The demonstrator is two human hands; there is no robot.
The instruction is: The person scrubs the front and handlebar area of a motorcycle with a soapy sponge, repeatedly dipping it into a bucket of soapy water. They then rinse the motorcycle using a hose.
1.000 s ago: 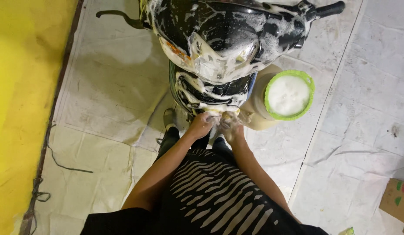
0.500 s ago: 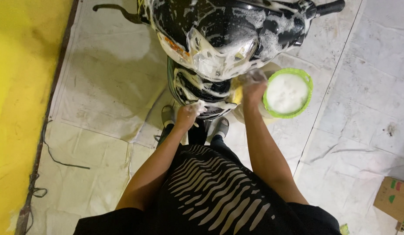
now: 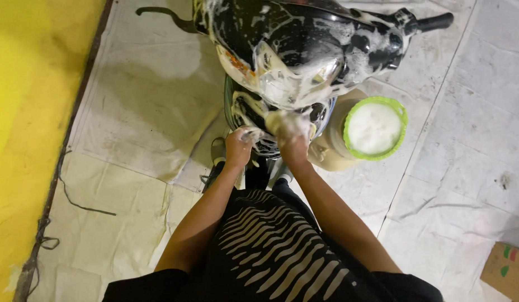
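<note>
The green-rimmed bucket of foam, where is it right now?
In the head view the green-rimmed bucket stands on the tiled floor to the person's right, close beside the soapy black scooter and just right of the foam-covered right hand.

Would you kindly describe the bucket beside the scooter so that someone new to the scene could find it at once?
Start at the black scooter, covered in white suds, at the top middle of the head view. Just right of its front wheel, near the right hand, stands the bucket on the pale floor. It is the only round container there: beige sides, a bright green rim, and white foam filling it.
</note>
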